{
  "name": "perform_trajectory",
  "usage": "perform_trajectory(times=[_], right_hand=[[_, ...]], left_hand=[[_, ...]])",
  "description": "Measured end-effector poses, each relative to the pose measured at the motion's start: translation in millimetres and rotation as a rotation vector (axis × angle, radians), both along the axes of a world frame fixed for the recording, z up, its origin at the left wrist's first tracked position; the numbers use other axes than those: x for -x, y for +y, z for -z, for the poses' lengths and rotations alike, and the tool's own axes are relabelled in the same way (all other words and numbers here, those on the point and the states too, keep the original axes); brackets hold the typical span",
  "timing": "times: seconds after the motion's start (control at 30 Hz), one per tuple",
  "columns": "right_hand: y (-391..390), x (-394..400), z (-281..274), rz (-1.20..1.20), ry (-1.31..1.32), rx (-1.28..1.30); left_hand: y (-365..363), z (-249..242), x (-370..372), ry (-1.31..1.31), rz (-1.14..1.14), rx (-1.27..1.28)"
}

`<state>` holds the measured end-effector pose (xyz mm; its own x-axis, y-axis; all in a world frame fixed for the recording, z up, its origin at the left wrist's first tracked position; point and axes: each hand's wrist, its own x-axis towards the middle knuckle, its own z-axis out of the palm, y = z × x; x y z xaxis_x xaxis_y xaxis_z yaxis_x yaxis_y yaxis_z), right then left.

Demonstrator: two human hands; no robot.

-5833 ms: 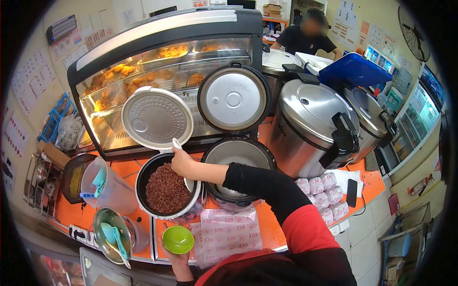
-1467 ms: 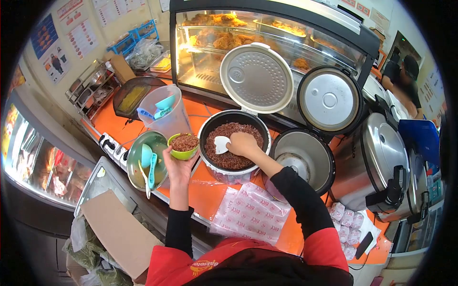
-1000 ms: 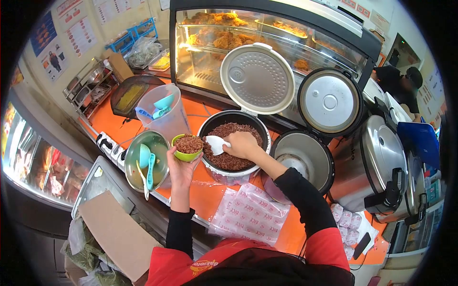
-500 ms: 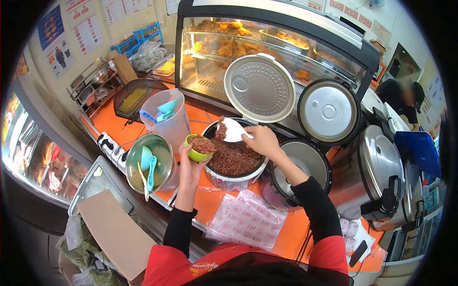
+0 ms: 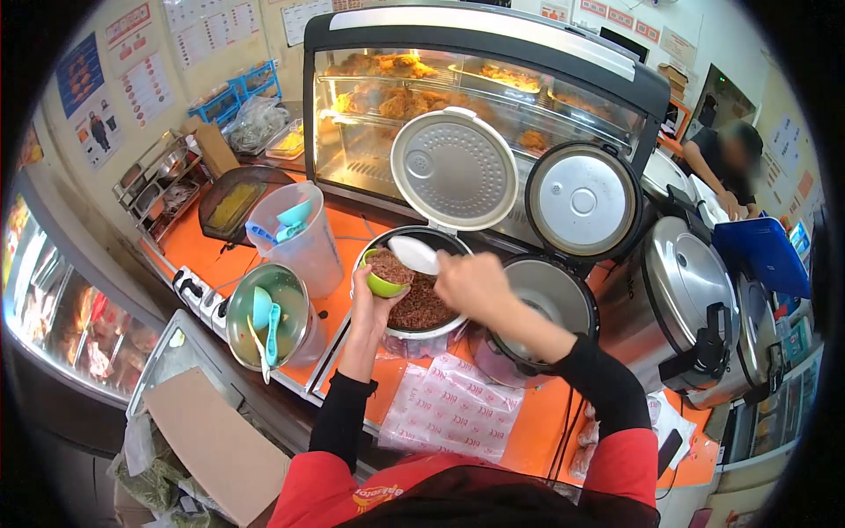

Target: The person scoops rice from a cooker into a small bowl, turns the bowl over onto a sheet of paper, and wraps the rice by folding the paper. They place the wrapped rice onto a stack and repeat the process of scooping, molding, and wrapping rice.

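A green bowl (image 5: 385, 286) heaped with reddish-brown rice sits in my left hand (image 5: 373, 310), fingers wrapped round it. It is over the left part of an open rice cooker (image 5: 422, 345), which holds more of the same cooked rice (image 5: 424, 308). My right hand (image 5: 475, 283) grips a white rice paddle (image 5: 414, 253), whose blade is at the right side of the heap in the bowl. The paddle's handle is hidden inside my fist. The cooker's raised lid (image 5: 458, 176) stands behind.
Right of it is a second open cooker (image 5: 554, 304); large steel cookers (image 5: 682, 273) stand beyond. A glass food warmer (image 5: 352, 141) is behind. Left are a clear jug (image 5: 304, 238) and a metal pot (image 5: 295, 304) with utensils. Printed wrapping paper (image 5: 458, 405) lies in front. Another person (image 5: 726, 163) is back right.
The bowl has moved right, over the cooker. The paddle, earlier carrying rice above the cooker, has come to the bowl, and the bowl's heap looks fuller. The other person leans further into view.
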<state>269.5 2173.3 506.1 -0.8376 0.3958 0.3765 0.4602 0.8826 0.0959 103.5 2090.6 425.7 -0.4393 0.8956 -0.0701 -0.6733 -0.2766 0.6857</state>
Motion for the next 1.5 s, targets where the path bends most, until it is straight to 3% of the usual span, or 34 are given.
perform_trajectory(times=[0.07, 0.17, 0.2, 0.27, 0.4, 0.57, 0.73, 0.8, 0.87, 0.93, 1.0, 1.1, 1.23, 1.33, 1.4, 1.5], right_hand=[[19.5, -5.7, -22.6, 0.170, 0.005, 0.185], [59.6, 8.3, 14.9, 0.084, 0.131, 0.581], [52.2, 10.5, 16.7, -0.035, 0.003, 0.637], [18.2, 17.7, 44.7, -0.040, 0.022, 0.592], [17.3, 7.8, 25.7, -0.049, 0.049, 0.919], [-5.8, 6.0, 23.6, 0.029, -0.007, 0.522], [18.4, 10.8, 32.8, -0.088, -0.020, 0.474], [45.0, 17.2, 31.4, -0.225, 0.107, 0.671], [60.9, 20.8, 35.3, -0.071, 0.163, 0.933], [36.3, 20.3, 15.9, 0.187, 0.125, 1.301], [14.2, 28.7, 26.4, 0.249, 0.000, 1.463], [-2.8, 42.1, 43.8, -0.052, 0.103, 1.040], [-10.6, 48.1, 35.9, 0.011, 0.047, 1.092], [-5.0, 46.7, 21.5, -0.035, 0.030, 1.069], [12.1, 51.8, 32.0, 0.009, 0.244, 1.006], [39.8, 52.7, 32.8, 0.074, 0.230, 0.895]], left_hand=[[-4.3, -11.5, -8.2, 0.042, -0.003, 0.013], [0.2, -12.6, -18.4, 0.042, 0.015, 0.033], [4.0, -8.2, -18.1, 0.050, -0.013, 0.038], [11.4, -2.3, -17.0, 0.063, -0.072, 0.044], [4.6, -13.1, -11.7, 0.059, -0.040, 0.064], [-3.8, -21.5, -6.9, 0.063, 0.070, 0.082], [-5.6, -17.1, -0.1, 0.048, 0.056, 0.088], [-5.0, -14.9, -0.3, 0.001, 0.003, 0.049], [-1.0, -3.0, 5.0, -0.073, -0.056, 0.000], [4.3, 3.0, -1.7, 0.028, -0.261, -0.009], [10.3, 4.4, -14.1, 0.116, -0.403, -0.002], [10.7, -2.2, -28.7, 0.146, -0.472, 0.023], [6.8, 2.3, -22.7, 0.162, -0.453, -0.022], [6.6, 19.8, -4.0, 0.029, -0.380, -0.105], [0.6, 13.8, 1.8, 0.007, -0.390, -0.141], [-8.5, 1.4, 3.7, -0.015, -0.497, -0.103]])
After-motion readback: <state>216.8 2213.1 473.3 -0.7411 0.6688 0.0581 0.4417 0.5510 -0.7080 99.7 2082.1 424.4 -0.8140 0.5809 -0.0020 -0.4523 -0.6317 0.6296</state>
